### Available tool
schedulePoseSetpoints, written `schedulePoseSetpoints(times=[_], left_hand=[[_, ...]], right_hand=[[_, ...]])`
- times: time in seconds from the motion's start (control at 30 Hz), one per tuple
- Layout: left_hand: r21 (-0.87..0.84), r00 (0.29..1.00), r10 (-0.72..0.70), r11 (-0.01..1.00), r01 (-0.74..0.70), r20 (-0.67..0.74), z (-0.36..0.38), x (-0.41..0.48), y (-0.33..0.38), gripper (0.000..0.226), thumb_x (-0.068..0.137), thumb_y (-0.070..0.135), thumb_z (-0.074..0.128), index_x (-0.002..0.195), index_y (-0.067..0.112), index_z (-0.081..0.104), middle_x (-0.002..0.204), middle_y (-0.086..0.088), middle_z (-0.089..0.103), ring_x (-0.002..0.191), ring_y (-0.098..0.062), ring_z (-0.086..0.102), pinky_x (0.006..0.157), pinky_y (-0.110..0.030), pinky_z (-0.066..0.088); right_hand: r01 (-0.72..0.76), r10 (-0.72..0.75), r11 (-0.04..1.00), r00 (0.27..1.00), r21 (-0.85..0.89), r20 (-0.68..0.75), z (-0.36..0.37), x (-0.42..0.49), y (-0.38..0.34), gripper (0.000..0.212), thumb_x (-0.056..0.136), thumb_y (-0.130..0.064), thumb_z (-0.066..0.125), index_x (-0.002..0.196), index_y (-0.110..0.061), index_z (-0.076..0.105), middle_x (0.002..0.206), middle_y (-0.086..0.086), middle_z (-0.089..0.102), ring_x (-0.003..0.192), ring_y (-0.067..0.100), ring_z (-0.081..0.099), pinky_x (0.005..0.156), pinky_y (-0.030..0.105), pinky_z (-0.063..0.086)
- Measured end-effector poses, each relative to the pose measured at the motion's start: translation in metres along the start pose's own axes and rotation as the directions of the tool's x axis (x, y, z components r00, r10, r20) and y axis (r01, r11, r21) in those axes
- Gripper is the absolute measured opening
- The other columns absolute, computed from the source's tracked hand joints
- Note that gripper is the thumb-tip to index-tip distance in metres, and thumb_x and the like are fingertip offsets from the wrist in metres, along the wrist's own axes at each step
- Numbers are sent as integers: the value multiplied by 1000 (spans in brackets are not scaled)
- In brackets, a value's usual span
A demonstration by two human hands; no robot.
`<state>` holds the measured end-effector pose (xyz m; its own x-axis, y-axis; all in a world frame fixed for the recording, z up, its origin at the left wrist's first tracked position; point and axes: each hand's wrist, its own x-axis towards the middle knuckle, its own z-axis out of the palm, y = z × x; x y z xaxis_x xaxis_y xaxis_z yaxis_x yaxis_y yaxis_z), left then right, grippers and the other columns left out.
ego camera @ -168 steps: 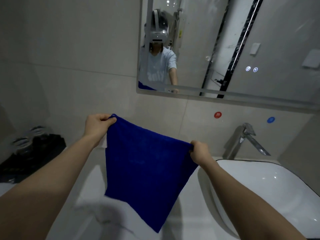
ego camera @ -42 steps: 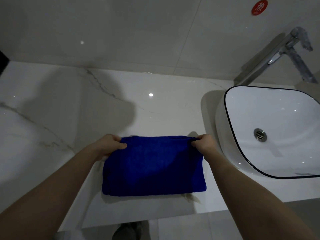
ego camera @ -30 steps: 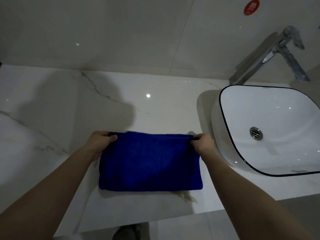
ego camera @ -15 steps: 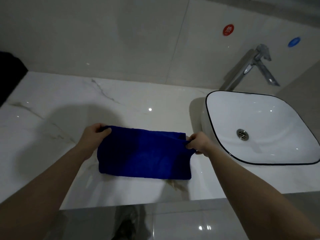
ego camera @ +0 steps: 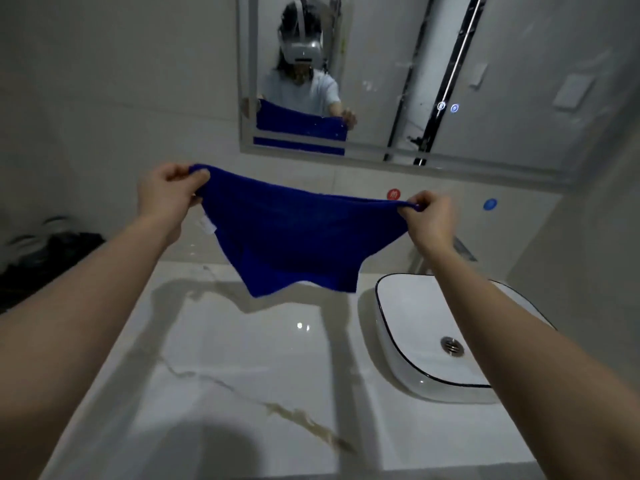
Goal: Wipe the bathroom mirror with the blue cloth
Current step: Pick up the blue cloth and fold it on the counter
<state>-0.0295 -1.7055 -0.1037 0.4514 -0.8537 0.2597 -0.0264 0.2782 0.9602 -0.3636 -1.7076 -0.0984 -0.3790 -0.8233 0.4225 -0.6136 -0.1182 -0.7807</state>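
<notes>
The blue cloth (ego camera: 294,237) hangs in the air above the marble counter, folded in half and stretched between my hands. My left hand (ego camera: 166,195) pinches its upper left corner. My right hand (ego camera: 427,213) pinches its upper right corner. A small white label shows near the cloth's left edge. The bathroom mirror (ego camera: 450,64) hangs on the wall above and behind the cloth, apart from it, and reflects the cloth and me.
A white basin with a black rim (ego camera: 408,372) sits on the marble counter (ego camera: 242,375) at the right, its tap partly hidden behind my right forearm. Red (ego camera: 393,194) and blue (ego camera: 490,204) stickers mark the wall. Dark objects (ego camera: 45,258) lie at the far left.
Both hands have lifted the folded cloth off the counter and raised it toward the mirror. The view has tilted up, bringing the mirror into sight.
</notes>
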Motion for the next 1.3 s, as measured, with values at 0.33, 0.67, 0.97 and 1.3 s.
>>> schedulePoseSetpoints(times=[0.33, 0.67, 0.97, 1.3], left_hand=[[164, 979, -170, 975, 150, 116, -63, -120, -66, 19, 82, 1, 62, 71, 17, 62, 65, 3, 64, 72, -13, 56, 77, -31, 45], [521, 805, -559, 756, 396, 199, -130, -255, -182, 24, 79, -2, 64, 67, 17, 70, 59, 9, 69, 63, -4, 60, 52, -16, 41], [407, 836, -510, 821, 401, 204, -88, -203, -188, 12, 77, -12, 61, 75, 0, 64, 71, -14, 64, 64, -23, 59, 51, -20, 52], [571, 807, -564, 726, 383, 176, -32, -129, -264, 15, 95, 10, 44, 98, 6, 57, 90, -8, 58, 79, -21, 55, 62, -31, 43]], right_hand=[[63, -7, 993, 873, -99, 488, -40, -93, 67, 30, 67, 6, 71, 57, -18, 56, 60, -1, 56, 60, 13, 51, 57, 24, 43], [64, 446, 858, 395, -509, 803, -22, -210, 175, 21, 73, -2, 68, 64, -17, 57, 77, 1, 59, 80, 20, 56, 76, 31, 50], [-87, 491, 853, 468, -515, 734, 8, -170, 183, 13, 83, -8, 60, 75, -17, 55, 84, 3, 59, 81, 19, 57, 52, 25, 49], [-357, 603, 798, 495, -486, 626, 74, -119, 213, 14, 85, 4, 51, 89, -2, 63, 100, 20, 62, 97, 32, 60, 87, 44, 52]])
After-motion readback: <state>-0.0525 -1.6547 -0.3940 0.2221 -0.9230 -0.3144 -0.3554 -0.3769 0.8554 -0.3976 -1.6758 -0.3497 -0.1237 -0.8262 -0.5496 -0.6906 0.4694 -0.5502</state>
